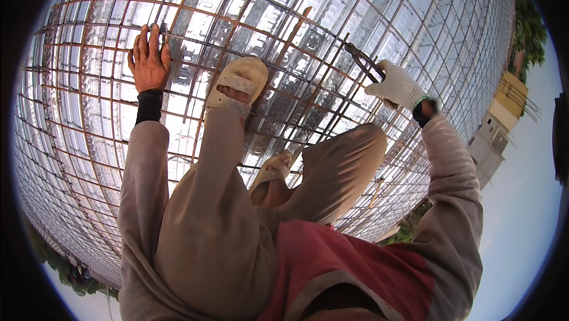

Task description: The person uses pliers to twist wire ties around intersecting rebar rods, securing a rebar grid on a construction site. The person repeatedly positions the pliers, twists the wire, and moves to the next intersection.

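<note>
On my feed I hold dark pincers (pixel 368 61) in the gloved right hand (pixel 396 87) at two o'clock, the bare left hand (pixel 149 67) spread, fingers extended, on the steel mesh (pixel 89 24) at ten.

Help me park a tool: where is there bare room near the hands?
Bare mesh lies left of the left hand, and between the forward sandal and the pliers in the right hand. It's crowded by the rear sandal and legs.
</note>
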`<state>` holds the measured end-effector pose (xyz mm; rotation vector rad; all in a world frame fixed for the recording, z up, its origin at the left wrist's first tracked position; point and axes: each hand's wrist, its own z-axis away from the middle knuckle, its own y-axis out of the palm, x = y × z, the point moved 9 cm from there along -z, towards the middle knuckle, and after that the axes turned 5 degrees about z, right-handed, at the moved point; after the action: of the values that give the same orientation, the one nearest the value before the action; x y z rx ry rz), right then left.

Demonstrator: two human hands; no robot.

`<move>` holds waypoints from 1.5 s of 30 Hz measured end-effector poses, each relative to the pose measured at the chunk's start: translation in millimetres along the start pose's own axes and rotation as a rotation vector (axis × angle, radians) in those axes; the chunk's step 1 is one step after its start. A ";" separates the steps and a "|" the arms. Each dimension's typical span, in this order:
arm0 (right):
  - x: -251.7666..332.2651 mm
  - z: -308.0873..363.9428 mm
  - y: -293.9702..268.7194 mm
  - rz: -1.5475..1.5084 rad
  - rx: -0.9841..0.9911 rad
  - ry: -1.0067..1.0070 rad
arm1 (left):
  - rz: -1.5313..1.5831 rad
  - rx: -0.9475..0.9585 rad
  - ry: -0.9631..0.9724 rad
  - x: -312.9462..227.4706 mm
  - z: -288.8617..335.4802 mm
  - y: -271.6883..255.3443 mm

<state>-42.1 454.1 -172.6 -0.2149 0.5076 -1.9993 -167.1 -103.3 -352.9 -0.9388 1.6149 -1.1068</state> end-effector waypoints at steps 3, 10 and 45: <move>24.2 0.2 -7.3 0.714 -0.409 -0.299 | -0.027 0.004 0.000 2.9 3.1 0.7; -0.3 -19.0 -9.5 0.227 0.130 0.030 | -0.006 0.013 -0.004 -1.3 0.3 -3.5; -15.5 -22.2 -21.4 -0.153 0.311 0.119 | -0.044 0.006 -0.150 37.5 59.0 -18.9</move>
<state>-60.2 481.9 -182.0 0.0596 0.2535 -2.2179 -119.2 -157.6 -354.3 -1.0329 1.4749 -1.0446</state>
